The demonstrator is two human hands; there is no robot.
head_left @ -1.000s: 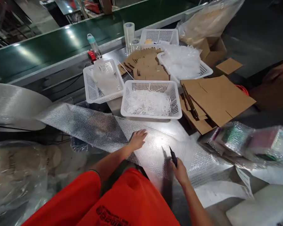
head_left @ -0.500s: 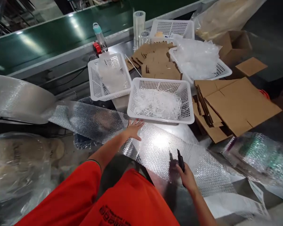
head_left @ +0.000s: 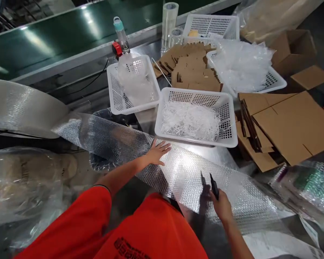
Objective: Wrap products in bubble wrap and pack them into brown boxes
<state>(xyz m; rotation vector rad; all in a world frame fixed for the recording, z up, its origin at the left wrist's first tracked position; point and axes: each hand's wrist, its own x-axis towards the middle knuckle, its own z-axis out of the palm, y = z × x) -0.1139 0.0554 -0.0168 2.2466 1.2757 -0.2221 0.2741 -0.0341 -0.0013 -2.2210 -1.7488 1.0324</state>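
A long strip of bubble wrap runs from the big roll at the left across the metal table. My left hand lies flat on the strip with fingers spread, just below the basket of white paper shreds. In my right hand is a black utility knife, its dark blade pointing up and away from me. The knife is over the strip, to the right of my left hand, and casts a shadow on it. Whether the blade touches the wrap I cannot tell.
Behind the shreds stand a basket of clear bags, folded cardboard pieces and a basket of white plastic pouches. Flat cartons are stacked at the right. Rolls of clear tape and a bottle stand by the green conveyor.
The view has shifted, so most things appear farther right. My left hand still lies spread on the bubble wrap, and my right hand still holds the knife over it.
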